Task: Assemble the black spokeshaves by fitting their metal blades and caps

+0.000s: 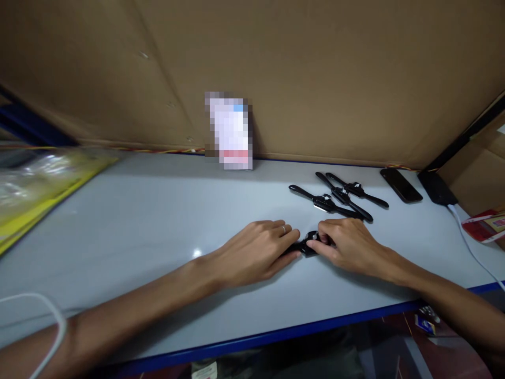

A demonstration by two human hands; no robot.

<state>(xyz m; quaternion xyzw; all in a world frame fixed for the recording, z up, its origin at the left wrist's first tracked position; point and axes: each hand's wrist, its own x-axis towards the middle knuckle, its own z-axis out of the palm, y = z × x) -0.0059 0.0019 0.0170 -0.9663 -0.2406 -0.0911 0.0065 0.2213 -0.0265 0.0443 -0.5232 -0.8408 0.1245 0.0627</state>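
A black spokeshave [310,247] lies low over the white tabletop between my two hands. My left hand [266,245], with a ring on one finger, is closed around its left handle. At its middle, the thumb and fingers of my right hand [347,243] pinch near the small adjusting screws. The right handle is hidden under that hand. Just beyond lie three more black spokeshaves: a near one [325,202] showing a bright blade edge, one crossing it [344,197], and a rear one [358,188].
A dark phone [401,185] and a black power bank [437,188] with a white cable lie at the back right. A blurred-out upright card [234,131] leans on the cardboard wall [315,79]. Clear plastic over a yellow sheet [47,197] is at left. The table [158,210] has a blue front edge.
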